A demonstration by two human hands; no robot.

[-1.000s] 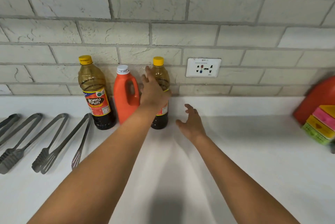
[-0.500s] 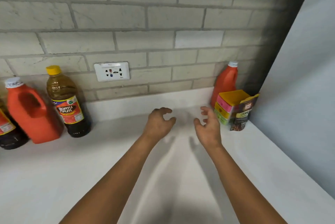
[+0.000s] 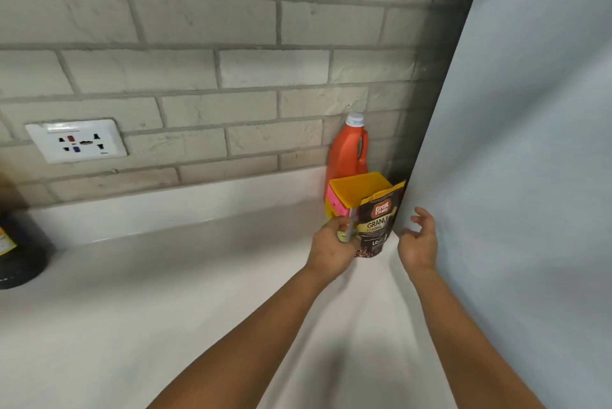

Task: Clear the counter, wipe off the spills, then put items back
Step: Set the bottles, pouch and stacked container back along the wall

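Observation:
A dark coffee-granule pouch (image 3: 379, 219) stands in the right corner of the white counter (image 3: 165, 292), leaning against a stack of yellow, pink and green sponges (image 3: 347, 193). Behind them an orange jug with a white cap (image 3: 347, 150) stands against the brick wall. My left hand (image 3: 332, 244) pinches the left edge of the pouch, fingers curled. My right hand (image 3: 419, 238) hovers just right of the pouch, fingers spread and loosely bent, holding nothing.
A grey panel (image 3: 530, 176) rises along the right side of the counter, close to my right hand. A wall socket (image 3: 77, 140) sits at the left. A dark bottle (image 3: 16, 249) shows at the far left edge.
My view swung right to the corner. Both hands moved forward and right; the left hand let go of the dark bottle earlier and now takes hold of the pouch edge.

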